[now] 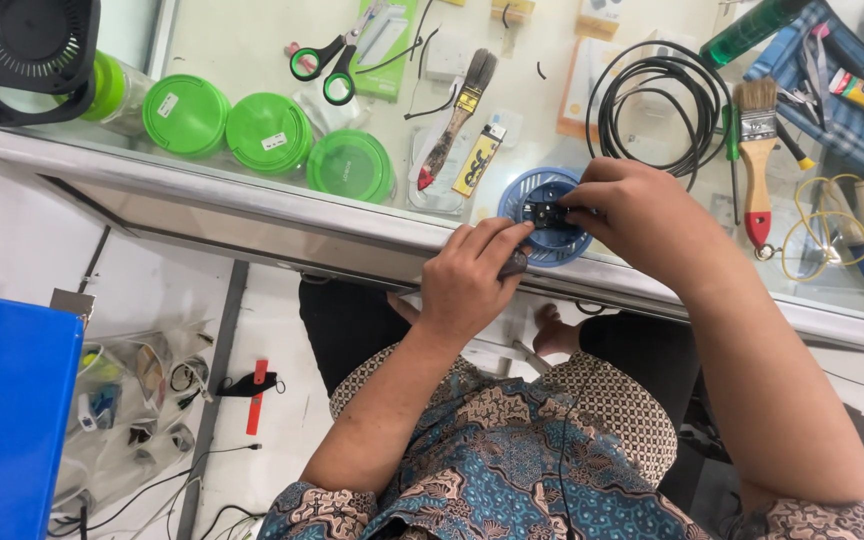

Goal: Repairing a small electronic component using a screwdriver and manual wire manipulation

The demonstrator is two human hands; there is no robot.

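A round blue slotted fan grille lies on the glass counter near its front edge. A small black part sits at the grille's centre. My right hand comes from the right, with fingertips pinched on that black part. From below, my left hand has its fingers on the grille's near edge and a dark object tucked under them, mostly hidden.
Three green round lids lie at left, near a black fan housing. Green-handled scissors, two paintbrushes, a coiled black cable and a yellow lighter lie around. A blue box stands on the floor at lower left.
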